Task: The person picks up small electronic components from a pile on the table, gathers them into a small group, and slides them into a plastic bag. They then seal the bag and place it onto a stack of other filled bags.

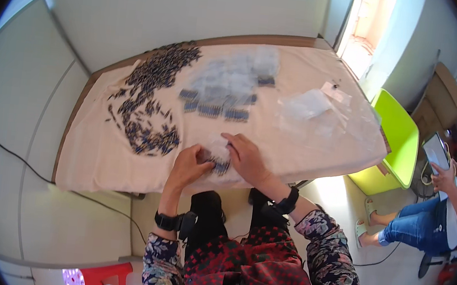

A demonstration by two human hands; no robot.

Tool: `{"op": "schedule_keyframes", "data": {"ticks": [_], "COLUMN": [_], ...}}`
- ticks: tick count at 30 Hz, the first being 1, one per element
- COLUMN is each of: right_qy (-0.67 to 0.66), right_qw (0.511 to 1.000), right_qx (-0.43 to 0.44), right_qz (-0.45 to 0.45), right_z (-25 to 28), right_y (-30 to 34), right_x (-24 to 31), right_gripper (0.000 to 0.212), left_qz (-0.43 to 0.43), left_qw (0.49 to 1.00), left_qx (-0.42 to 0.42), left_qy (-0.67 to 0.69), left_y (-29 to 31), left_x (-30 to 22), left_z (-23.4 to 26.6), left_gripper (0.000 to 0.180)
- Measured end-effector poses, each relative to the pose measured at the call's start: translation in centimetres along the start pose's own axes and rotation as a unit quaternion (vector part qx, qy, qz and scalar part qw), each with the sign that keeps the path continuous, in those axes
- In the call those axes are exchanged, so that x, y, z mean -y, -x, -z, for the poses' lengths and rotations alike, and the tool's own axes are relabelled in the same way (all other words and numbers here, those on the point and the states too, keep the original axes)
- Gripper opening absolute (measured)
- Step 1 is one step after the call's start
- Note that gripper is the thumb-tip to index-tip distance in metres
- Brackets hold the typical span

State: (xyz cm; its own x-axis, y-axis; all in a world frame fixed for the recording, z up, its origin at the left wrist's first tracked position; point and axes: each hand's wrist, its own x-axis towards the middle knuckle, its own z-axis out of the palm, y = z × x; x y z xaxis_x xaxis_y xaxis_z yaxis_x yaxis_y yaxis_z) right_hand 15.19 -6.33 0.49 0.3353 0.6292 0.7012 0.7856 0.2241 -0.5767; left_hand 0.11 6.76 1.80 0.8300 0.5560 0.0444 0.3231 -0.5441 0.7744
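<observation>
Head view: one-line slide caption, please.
Left hand and right hand handle a clear bag of small dark pieces at a cloth-covered table, a loose pile and more bags beyond.

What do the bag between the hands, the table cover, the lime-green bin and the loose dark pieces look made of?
Small bag: likely thin plastic film; translucent, contents showing through.
Table cover: probably cloth; matte, soft folds at the edge.
Lime-green bin: likely moulded plastic; smooth, evenly coloured, rounded rim.
Loose dark pieces: too small to settle.
</observation>
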Motion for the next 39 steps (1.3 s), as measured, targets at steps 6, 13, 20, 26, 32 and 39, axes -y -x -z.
{"op": "schedule_keyframes", "data": {"ticks": [6,13,20,26,32,39], "right_qy": [-0.044,-0.124,-0.152,-0.120,-0.035,0.133], "right_qw": [0.999,0.990,0.984,0.988,0.987,0.988], "right_qx": [-0.007,-0.020,-0.001,-0.019,0.018,0.064], "right_qz": [-0.009,-0.063,-0.095,-0.092,-0.158,-0.050], "right_z": [0.6,0.5,3.9,9.6,9.6,7.3], "right_y": [0.1,-1.1,-4.9,-11.1,-16.4,-19.6], "right_x": [1.0,1.9,-0.1,-3.5,-12.0,-22.9], "right_gripper": [0.032,0.024,0.020,0.017,0.017,0.017], "left_qz": [0.013,0.024,-0.025,-0.024,-0.017,-0.014], "left_qw": [0.999,0.954,0.908,0.875,0.892,0.884], "left_qx": [0.033,-0.006,0.025,0.051,0.052,0.066], "left_qy": [0.036,0.300,0.418,0.482,0.450,0.462], "left_y": [0.3,0.5,-1.9,-3.8,-3.1,-3.2], "left_x": [-0.9,-0.3,-2.1,-4.0,-2.5,-3.4], "left_z": [-0.2,-0.9,-4.1,-7.0,-7.3,-7.5], "left_gripper": [0.014,0.014,0.024,0.034,0.037,0.032]}}
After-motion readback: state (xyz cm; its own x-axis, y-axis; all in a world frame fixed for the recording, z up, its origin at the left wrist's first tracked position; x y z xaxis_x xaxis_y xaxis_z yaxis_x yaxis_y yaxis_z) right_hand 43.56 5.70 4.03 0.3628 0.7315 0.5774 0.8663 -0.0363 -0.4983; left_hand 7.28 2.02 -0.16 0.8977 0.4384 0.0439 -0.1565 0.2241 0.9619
